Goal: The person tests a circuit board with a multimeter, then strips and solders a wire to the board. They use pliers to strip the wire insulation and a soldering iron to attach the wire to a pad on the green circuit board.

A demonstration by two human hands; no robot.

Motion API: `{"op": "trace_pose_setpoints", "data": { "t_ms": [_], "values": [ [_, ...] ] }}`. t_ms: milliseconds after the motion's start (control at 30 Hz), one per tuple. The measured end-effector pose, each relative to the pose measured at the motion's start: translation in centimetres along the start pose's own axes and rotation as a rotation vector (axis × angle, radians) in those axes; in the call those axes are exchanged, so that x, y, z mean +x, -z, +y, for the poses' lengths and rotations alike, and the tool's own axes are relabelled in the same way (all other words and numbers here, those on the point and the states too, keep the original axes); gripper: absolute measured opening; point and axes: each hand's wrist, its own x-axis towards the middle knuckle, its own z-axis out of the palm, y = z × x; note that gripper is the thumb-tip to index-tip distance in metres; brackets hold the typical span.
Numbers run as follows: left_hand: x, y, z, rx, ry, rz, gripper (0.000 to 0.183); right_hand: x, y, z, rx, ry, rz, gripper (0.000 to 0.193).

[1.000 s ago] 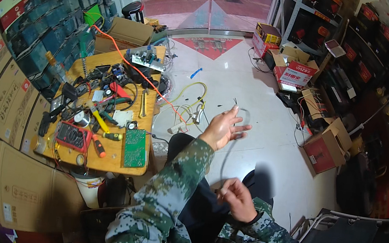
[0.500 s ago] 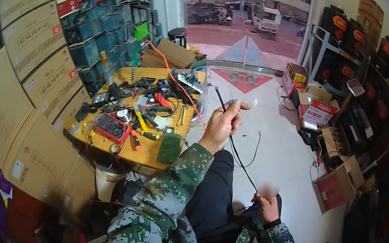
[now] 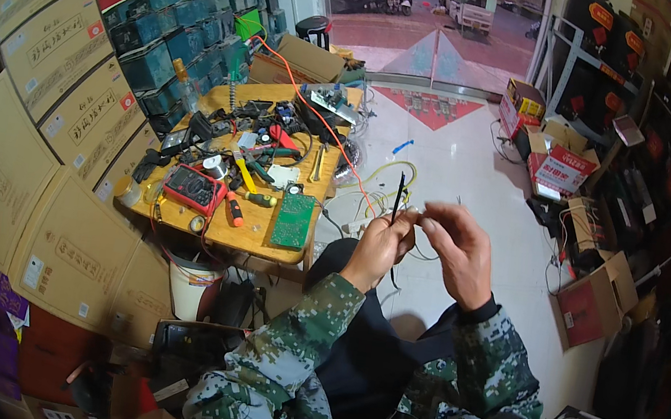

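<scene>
Over my lap, my left hand (image 3: 378, 252) is closed round a thin black cable (image 3: 401, 191). One end of the cable stands up above the thumb, and a short length hangs below the fist. My right hand (image 3: 463, 256) has come up beside it, fingers bent and fingertips close to the left thumb. Whatever lies between those right fingertips is too small to make out. To the left of my hands, a green circuit board (image 3: 292, 221) and a red-edged multimeter (image 3: 193, 189) lie on the wooden table (image 3: 251, 241).
Pliers, screwdrivers (image 3: 235, 209), a solder spool (image 3: 215, 166) and loose parts crowd the table. An orange cord (image 3: 315, 109) runs across it to the floor. Cartons (image 3: 62, 258) are stacked at left; open boxes (image 3: 599, 299) stand at right. A bucket (image 3: 194, 288) sits below the table.
My right hand has risen from the lower part of the cable to beside my left hand. The left hand has come slightly lower, and the cable now stands more upright.
</scene>
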Motion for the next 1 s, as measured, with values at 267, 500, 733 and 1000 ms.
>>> {"op": "trace_pose_setpoints", "data": {
  "t_ms": [267, 500, 733, 1000],
  "values": [
    [-1.9, 0.0, -3.3, -0.009, 0.071, 0.048, 0.027, 1.3, -2.5, 1.5, 0.160, -0.182, -0.017, 0.018],
    [-3.6, 0.5, -2.4, 0.133, -0.323, 0.143, 0.038, -0.8, -2.1, 4.0, 0.223, -0.216, 0.020, 0.011],
    [-4.9, 0.4, -2.6, 0.305, -0.394, 0.341, 0.009, -2.9, -3.2, 4.3, -0.269, -0.037, 0.062, 0.017],
    [-6.0, 0.8, -3.9, 0.272, -0.313, 0.365, 0.007, -4.4, -3.2, 4.8, -0.357, 0.007, 0.015, 0.016]
  ]
}}
